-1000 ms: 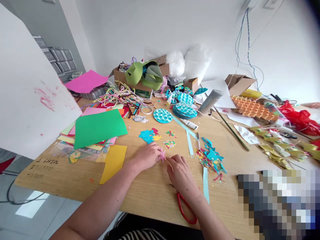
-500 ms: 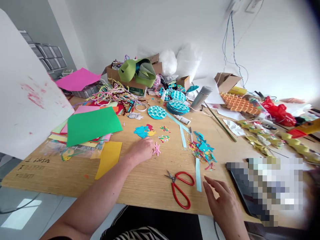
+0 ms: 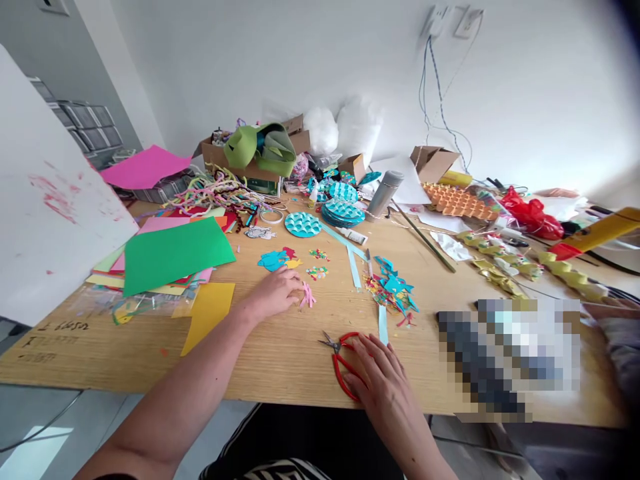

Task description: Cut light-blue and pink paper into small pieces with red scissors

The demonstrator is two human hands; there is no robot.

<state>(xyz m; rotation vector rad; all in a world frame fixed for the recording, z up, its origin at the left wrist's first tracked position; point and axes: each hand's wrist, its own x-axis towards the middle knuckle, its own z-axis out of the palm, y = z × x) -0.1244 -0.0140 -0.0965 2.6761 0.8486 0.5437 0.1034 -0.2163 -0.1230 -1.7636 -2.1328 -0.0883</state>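
My right hand lies over the red-handled scissors, fingers stretched across the upper loop and thumb by the lower one. The scissors rest flat on the table, blades slightly apart and pointing left. My left hand is palm down on the table, its fingers loosely apart. Its fingertips are beside a small bunch of pink paper strips, and nothing shows in its grasp. Just beyond it lie blue paper fish shapes and a yellow one. Small piles of confetti-like bits sit to their right.
Green paper tops a stack of coloured sheets at left, with a yellow sheet nearby. Blue scraps and light-blue strips lie right of centre. Behind stand scalloped blue discs and a grey flask. A person's sleeve shows far right.
My right hand has moved left from beside the light-blue strip onto the scissors' handles. The left hand has drawn slightly back from the pink strips, its fingers spreading. The view has shifted right.
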